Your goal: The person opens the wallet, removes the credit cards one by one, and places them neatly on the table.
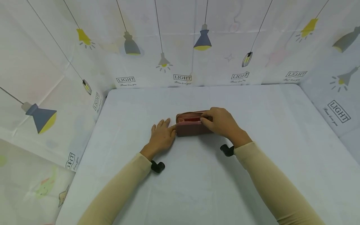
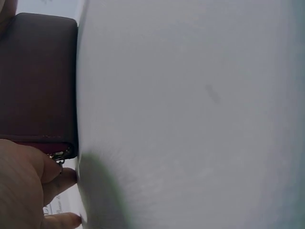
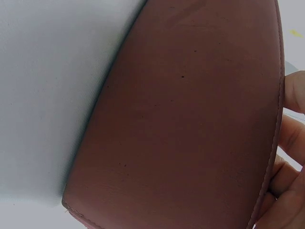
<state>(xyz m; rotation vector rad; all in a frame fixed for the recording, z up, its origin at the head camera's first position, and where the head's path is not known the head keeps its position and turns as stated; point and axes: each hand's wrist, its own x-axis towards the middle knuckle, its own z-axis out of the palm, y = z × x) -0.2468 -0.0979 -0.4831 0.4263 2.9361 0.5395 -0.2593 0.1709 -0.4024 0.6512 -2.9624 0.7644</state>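
A brown zip-around wallet (image 1: 194,128) stands on its long edge on the white table. Its top is unzipped, and a red lining (image 1: 192,119) shows inside. At the wallet's left end, the left hand (image 1: 162,137) pinches the zip's end by the corner with thumb and forefinger; the other fingers spread onto the table. A metal zip part (image 2: 59,155) glints beside the thumb in the left wrist view. The right hand (image 1: 222,122) holds the upper edge near the right end, fingers curled. In the right wrist view, the front panel (image 3: 181,114) hides most of that grip.
White cloth covers the table (image 1: 185,187), reaching a patterned backdrop (image 1: 180,40) behind and at both sides. A dark wrist camera (image 1: 158,167) sits under the left sleeve, and another (image 1: 227,150) under the right one.
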